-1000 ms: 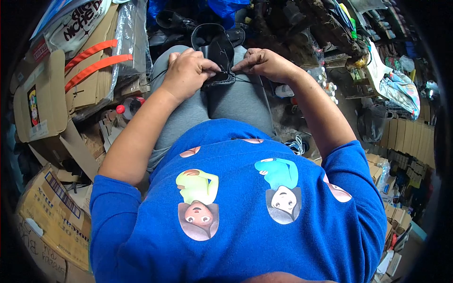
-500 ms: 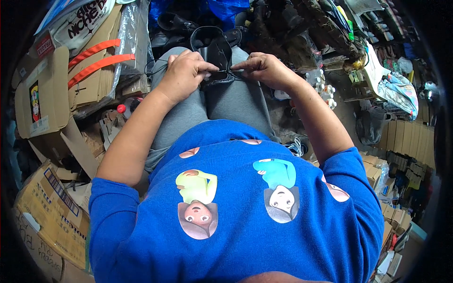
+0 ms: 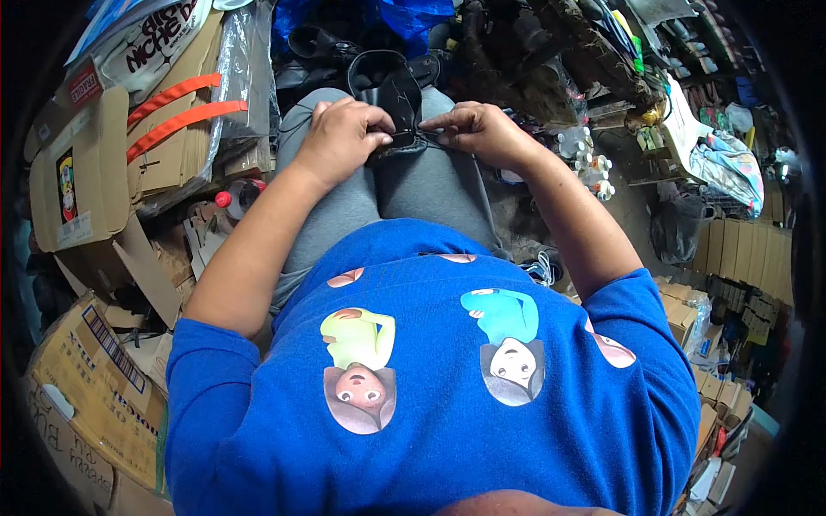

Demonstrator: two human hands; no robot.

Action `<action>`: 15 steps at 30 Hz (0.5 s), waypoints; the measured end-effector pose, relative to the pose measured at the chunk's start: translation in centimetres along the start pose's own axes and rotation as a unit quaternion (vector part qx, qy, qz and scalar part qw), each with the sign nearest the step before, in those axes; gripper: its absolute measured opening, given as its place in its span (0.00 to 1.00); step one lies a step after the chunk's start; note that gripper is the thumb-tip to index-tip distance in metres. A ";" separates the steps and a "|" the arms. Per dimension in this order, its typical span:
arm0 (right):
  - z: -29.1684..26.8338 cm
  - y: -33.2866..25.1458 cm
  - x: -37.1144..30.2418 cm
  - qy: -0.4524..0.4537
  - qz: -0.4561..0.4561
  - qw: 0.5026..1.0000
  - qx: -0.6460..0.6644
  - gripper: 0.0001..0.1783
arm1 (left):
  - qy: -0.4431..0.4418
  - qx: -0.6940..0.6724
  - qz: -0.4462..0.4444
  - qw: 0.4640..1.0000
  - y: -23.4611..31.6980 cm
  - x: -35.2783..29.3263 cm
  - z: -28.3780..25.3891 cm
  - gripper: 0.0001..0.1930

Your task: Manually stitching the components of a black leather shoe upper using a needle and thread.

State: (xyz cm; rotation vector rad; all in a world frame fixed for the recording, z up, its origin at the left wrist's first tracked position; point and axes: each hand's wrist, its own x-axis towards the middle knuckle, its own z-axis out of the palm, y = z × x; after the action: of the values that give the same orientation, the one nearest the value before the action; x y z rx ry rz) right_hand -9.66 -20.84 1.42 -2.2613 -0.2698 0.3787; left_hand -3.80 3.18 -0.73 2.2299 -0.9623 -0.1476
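A black leather boot or shoe (image 3: 397,96) rests between my thighs, its opening facing up. At its near edge my left hand (image 3: 346,136) is closed, thumb and index finger pinched together beside the leather; what lies between them is too small to make out. Across from it, my right hand (image 3: 483,131) has its fingertips pinched at the boot's right edge, on what looks like a thin black cord. Slack dark cord (image 3: 492,215) hangs over my right thigh, and another thin strand shows beside my left hand.
Cardboard boxes (image 3: 95,163) with orange straps are stacked at the left, above a bottle with a red cap (image 3: 224,199). More dark footwear (image 3: 323,43) lies beyond my knees. Small white bottles (image 3: 594,163) stand at the right, with a dark plastic bag (image 3: 677,230) farther right.
My left index finger has curled in toward the thumb, and the left hand has shifted slightly. My right hand stays at the boot's edge, its fingers slightly more bent.
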 end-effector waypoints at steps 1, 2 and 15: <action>-0.2 0.0 0.3 -0.003 0.014 1.000 0.015 0.18 | -0.014 0.009 0.007 1.000 -0.5 0.8 0.0 0.07; -0.4 0.4 0.8 -0.014 0.016 0.999 0.044 0.16 | -0.028 0.018 0.014 0.999 -0.8 1.3 0.1 0.07; 0.4 1.3 0.8 -0.033 0.102 0.968 0.226 0.16 | -0.008 0.060 -0.083 0.995 2.1 -0.3 0.1 0.10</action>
State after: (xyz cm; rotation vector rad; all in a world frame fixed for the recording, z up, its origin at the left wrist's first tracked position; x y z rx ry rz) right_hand -9.01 -21.14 0.06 -1.8311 0.0202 0.5629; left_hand -5.29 2.26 0.50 2.4230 -0.8122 -0.1861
